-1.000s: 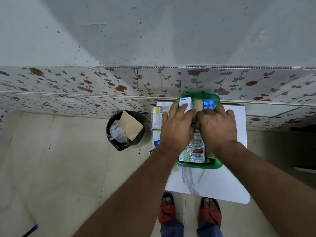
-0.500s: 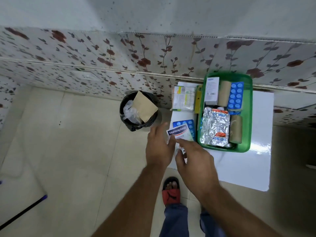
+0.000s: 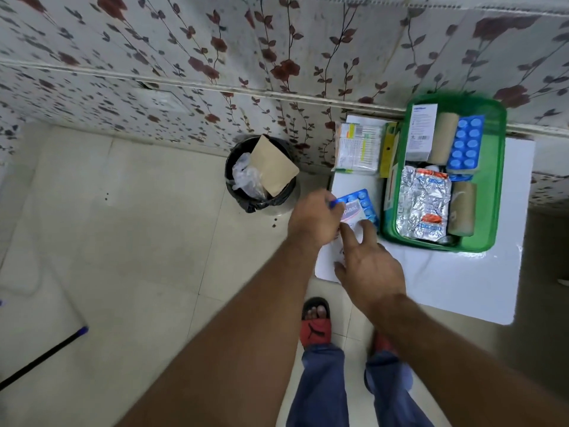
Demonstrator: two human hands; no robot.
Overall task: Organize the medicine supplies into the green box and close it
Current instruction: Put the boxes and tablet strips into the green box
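Observation:
The green box stands open at the back of the white table. Inside lie a white carton, two tan bandage rolls, a blue blister pack and silver foil strips. Left of the box, my left hand grips a small plaster packet over another blue blister pack. My right hand hovers just below it, fingers spread, one fingertip touching the packet. A white medicine box and a yellow pack lie further back.
A black waste bin with a brown paper bag stands on the floor left of the table. The floral wall runs behind the table. A dark stick lies on the floor at left. My feet in red sandals are below the table's front edge.
Both hands left the green box and moved left to the loose items. My left hand took up the plaster packet, then lowered it over the blue blister pack. The view swung left and closer.

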